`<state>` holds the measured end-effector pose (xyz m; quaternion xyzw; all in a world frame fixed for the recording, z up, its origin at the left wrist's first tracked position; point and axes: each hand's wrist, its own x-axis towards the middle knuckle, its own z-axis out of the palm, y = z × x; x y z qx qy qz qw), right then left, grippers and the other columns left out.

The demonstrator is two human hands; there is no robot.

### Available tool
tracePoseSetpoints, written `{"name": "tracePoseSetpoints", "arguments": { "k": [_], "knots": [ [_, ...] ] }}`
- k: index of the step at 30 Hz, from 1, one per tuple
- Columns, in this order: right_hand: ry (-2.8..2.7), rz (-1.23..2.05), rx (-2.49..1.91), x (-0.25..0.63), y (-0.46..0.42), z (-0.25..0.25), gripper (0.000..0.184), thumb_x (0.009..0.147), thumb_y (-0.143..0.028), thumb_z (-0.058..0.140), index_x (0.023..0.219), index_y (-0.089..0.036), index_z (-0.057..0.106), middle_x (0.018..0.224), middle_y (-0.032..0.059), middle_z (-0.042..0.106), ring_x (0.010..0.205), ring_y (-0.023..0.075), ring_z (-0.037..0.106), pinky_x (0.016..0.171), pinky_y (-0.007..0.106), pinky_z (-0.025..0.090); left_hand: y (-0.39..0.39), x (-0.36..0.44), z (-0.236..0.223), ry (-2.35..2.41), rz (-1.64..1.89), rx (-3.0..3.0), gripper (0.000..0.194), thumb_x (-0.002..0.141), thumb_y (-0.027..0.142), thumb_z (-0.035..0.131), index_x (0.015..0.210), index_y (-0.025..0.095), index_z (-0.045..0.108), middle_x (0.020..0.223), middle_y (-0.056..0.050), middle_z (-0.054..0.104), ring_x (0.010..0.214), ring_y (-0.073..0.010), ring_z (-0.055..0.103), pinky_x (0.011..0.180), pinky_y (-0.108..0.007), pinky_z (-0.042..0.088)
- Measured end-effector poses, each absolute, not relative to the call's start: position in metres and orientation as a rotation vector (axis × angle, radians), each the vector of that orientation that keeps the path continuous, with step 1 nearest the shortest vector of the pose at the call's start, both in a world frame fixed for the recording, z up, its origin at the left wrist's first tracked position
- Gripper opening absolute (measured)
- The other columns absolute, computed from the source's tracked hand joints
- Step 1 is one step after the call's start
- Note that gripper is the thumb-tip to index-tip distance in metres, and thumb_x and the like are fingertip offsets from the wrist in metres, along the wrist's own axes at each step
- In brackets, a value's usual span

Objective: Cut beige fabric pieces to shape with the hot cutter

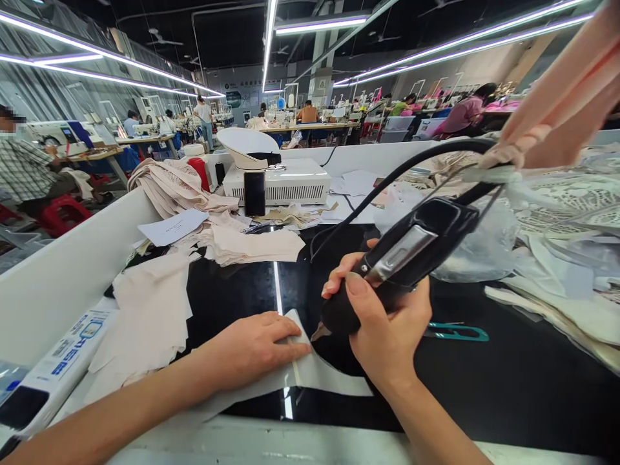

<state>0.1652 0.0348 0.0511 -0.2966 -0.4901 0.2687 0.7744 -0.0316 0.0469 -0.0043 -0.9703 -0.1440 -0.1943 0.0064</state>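
My right hand (387, 323) is wrapped round a black corded hand tool (411, 242) with a silver metal plate on its side. Its rounded lower end is tilted down toward the black tabletop (523, 387); the working tip is mostly hidden, so its exact kind is unclear. My left hand (254, 345) lies flat with fingers stretched over a pale fabric piece (332, 376), pressing it to the table. The curved edge of this piece runs to the right, below the tool. To the right of my right hand lie green thread snips (458, 332).
Fabric stacks (145, 310) lie at left beside a long white box (68, 361). A phone (254, 194) leans on a white scale (285, 181) at the back. A thick cable (402, 168) arches to a hanging cloth tie (513, 152). Lace pieces (576, 200) pile up at right.
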Motion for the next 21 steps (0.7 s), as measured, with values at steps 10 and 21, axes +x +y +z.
{"name": "tracePoseSetpoints", "arguments": {
  "k": [10,21],
  "knots": [
    [-1.027,0.587,-0.676,0.162,0.029,0.05,0.027,0.086,-0.024,0.084,0.099,-0.027,0.061,0.08,-0.0067,0.072,0.055,0.0119,0.066,0.053,0.025,0.059,0.046,-0.032,-0.002,-0.455,-0.57,-3.044,0.031,0.113,0.012,0.048,0.135,0.017,0.069,0.128,-0.012,0.073,0.113,-0.0214,0.072,0.108,-0.033,0.059],
    [-1.027,0.571,-0.69,0.186,0.007,0.061,0.038,0.085,-0.029,0.089,0.116,-0.031,0.067,0.083,-0.006,0.072,0.059,0.0147,0.067,0.055,0.029,0.06,0.041,-0.026,0.005,-0.437,-0.703,-3.078,0.029,0.108,0.005,0.05,0.13,0.012,0.068,0.13,-0.016,0.074,0.121,-0.0234,0.072,0.111,-0.037,0.059]
  ]
}}
